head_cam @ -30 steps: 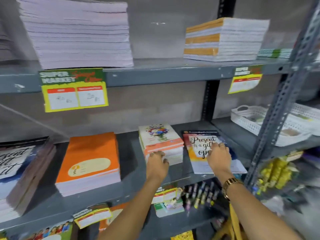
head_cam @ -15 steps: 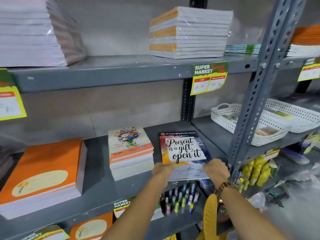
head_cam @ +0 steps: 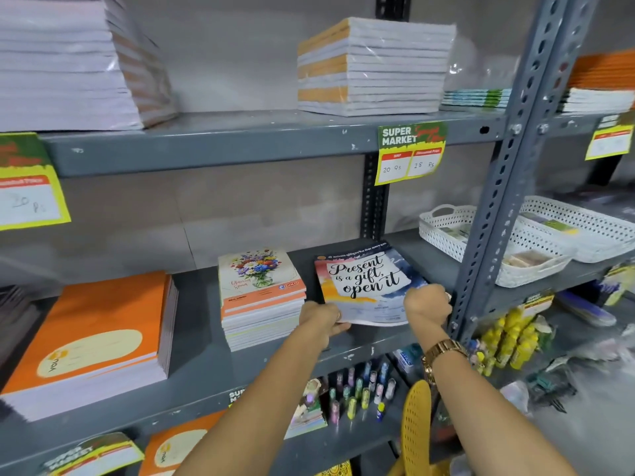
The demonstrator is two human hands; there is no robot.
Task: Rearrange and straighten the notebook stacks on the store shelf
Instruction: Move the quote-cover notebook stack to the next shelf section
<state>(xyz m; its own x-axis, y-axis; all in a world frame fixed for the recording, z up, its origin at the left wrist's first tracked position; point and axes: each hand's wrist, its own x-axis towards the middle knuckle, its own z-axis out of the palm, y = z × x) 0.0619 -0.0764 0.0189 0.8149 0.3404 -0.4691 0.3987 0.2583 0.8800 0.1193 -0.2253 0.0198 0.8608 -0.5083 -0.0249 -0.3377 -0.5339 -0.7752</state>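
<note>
A thin notebook with "Present is a gift, open it" on its cover (head_cam: 366,280) lies on the grey middle shelf (head_cam: 199,365), its near edge lifted slightly. My left hand (head_cam: 321,319) grips its near left corner. My right hand (head_cam: 427,305) grips its near right edge, close to the shelf upright. To the left stands a floral-cover notebook stack (head_cam: 263,297), and further left a thick orange notebook stack (head_cam: 96,338).
The slotted grey upright (head_cam: 505,187) rises just right of my right hand. White baskets (head_cam: 508,242) sit on the right shelf. Wrapped notebook bundles (head_cam: 371,67) fill the upper shelf. Small bottles (head_cam: 360,389) stand on the lower shelf. Price tags (head_cam: 409,152) hang from the shelf edges.
My left hand left the floral stack and joined the right on the "Present is a gift" notebook. Both hands slid to its near edge, and my view shifted right.
</note>
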